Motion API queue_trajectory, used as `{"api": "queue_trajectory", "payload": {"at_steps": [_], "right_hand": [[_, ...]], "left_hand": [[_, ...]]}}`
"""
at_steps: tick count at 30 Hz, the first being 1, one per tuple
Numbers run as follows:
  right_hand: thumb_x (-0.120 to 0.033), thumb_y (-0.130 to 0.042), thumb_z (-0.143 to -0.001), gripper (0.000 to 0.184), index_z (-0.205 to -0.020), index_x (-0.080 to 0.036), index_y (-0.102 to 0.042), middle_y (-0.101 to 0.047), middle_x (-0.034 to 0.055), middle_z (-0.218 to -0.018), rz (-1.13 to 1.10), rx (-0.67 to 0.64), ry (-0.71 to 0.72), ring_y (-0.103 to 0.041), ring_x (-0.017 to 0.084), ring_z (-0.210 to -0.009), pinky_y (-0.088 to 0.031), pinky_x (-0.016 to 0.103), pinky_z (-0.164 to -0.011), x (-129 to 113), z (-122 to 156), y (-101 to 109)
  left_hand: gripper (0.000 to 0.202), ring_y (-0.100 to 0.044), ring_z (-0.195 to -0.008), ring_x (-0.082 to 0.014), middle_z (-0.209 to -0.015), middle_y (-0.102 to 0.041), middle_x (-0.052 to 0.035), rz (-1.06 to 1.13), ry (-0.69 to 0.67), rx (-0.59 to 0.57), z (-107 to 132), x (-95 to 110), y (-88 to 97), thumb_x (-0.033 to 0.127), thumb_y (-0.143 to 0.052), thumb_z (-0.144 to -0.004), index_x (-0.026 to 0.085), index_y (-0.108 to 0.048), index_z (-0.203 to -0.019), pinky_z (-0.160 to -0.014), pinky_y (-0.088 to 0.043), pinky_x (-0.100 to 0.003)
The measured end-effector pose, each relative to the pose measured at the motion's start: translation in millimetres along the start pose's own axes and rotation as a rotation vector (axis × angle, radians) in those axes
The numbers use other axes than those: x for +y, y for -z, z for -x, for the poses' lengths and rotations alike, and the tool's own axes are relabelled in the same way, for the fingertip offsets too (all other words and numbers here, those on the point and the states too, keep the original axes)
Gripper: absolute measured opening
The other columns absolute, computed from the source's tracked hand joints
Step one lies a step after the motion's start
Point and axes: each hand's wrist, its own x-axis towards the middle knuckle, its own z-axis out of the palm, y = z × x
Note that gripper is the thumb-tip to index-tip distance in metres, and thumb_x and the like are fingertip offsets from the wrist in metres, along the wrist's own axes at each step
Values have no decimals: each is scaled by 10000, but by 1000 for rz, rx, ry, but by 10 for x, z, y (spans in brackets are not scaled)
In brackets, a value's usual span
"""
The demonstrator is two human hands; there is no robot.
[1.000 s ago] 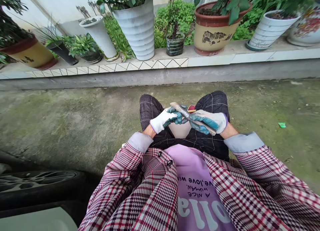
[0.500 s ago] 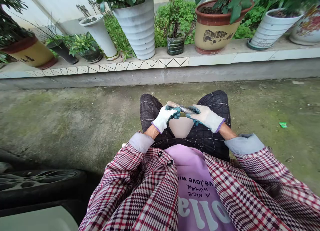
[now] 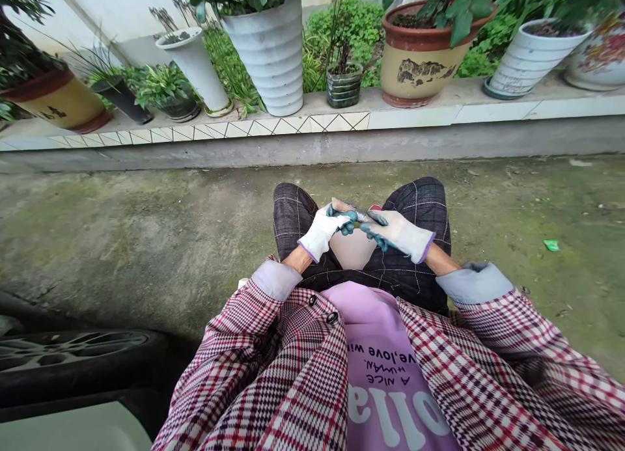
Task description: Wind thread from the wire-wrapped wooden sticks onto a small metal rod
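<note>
Both hands wear white knit gloves with green-coated fingers and purple cuffs. Between my knees they hold a slim object (image 3: 342,205), tan at its left end and silvery along the middle; its exact kind does not show. My left hand (image 3: 327,228) is closed round the tan part. Over the silvery right part lies my right hand (image 3: 400,232), fingers bent round it, hiding that end. A small red patch (image 3: 375,207) shows just beyond the right fingers; I cannot tell what it belongs to. Below the hands is a pale beige surface (image 3: 352,250) between the thighs.
A low ledge (image 3: 415,117) with several potted plants runs across the front, including a tall white ribbed pot (image 3: 268,57) and a brown-rimmed pot (image 3: 415,64). A green wrapper (image 3: 551,245) lies on the concrete at right. A vehicle wheel (image 3: 73,356) stands at lower left.
My right hand has shifted slightly left and tilted over the slim object. The red patch has come into view beside it. My left hand and the tan end have moved slightly right.
</note>
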Motion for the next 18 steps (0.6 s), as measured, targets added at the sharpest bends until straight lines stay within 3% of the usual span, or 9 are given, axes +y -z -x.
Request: {"api": "queue_trajectory", "payload": {"at_steps": [3,5,7,12,15,18], "right_hand": [[-382,-622,-854,259,-1021,-184,-636,-688,65,-908,317,148,107,-609,178,-773,-457,262,-682,21,-31,-6],[-382,-582,-886,269,-1066,-191,-639,-693,68,-937,341,169,122,-615,185,-810,-452,263,-700,12,-27,-6],[-408,-562,-897,265,-1011,-182,-639,-676,47,-836,205,148,67,-594,159,-702,-444,248,-614,-9,-12,-4],[-499,-613,-851,328,-894,-176,-574,-542,-32,-608,-383,107,-78,-426,90,-412,-355,223,-356,-53,35,58],[-531,-608,-853,357,-890,-179,-561,-532,-42,-606,-472,-54,-61,-399,74,-385,-339,210,-322,-51,70,159],[-519,-666,-806,402,-959,-150,-621,-589,-17,-620,-337,-330,-83,-444,84,-408,-374,214,-351,-13,95,242]], "left_hand": [[223,-552,-470,-97,-553,-606,8,-21,-8,36,-24,-31,-15,250,-757,-704,110,-605,-790,-488,-431,-242],[241,-565,-482,-99,-560,-616,2,-3,-6,7,-27,-30,-7,263,-765,-695,114,-597,-782,-499,-441,-238],[273,-593,-523,-103,-605,-649,-14,28,-11,-49,-16,-16,8,282,-777,-677,116,-594,-793,-532,-462,-236],[340,-642,-633,-140,-707,-691,-50,91,-46,-164,8,-17,42,314,-769,-681,103,-628,-908,-612,-500,-271],[281,-617,-622,-128,-682,-670,-46,-20,-63,-168,-10,-61,71,318,-752,-703,97,-643,-837,-630,-496,-272],[245,-580,-623,-108,-677,-656,-30,-285,-103,-242,-21,-81,129,313,-749,-700,98,-649,-763,-632,-465,-244]]}}
